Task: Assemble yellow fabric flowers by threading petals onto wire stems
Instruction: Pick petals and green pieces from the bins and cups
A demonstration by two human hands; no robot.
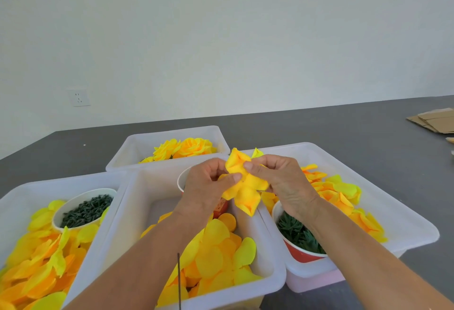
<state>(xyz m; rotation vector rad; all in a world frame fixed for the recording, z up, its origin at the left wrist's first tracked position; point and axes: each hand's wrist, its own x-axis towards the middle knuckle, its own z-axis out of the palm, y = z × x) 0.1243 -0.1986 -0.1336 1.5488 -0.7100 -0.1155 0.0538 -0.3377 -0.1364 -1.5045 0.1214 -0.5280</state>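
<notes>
Your 2 hands meet above the middle of 4 white bins on a dark grey worktop (344, 122). Your left hand (208, 184) pinches a yellow petal cluster (245, 186) between thumb and fingers, its grip clamped on the fabric. Your right hand (277, 181) pinches the same cluster from the other side, thumb pressed on top, grip also clamped on it. The cluster hangs between both hands, above the centre bin (137, 211), with petals pointing up and down. A thin dark wire (179, 282) stands upright near the bottom edge, in front of the centre bin.

The centre bin holds loose yellow petals (216, 255) and a red cup (222, 207), mostly hidden by your left hand. The left bin (14, 201) holds orange and yellow petals and a white cup of dark green pieces (86, 210). The right bin (405, 216) holds more petals and a red cup of green pieces (297, 233). The far bin (137, 147) holds finished yellow flowers (189, 148). Flattened cardboard (434, 121) lies at the far right.
</notes>
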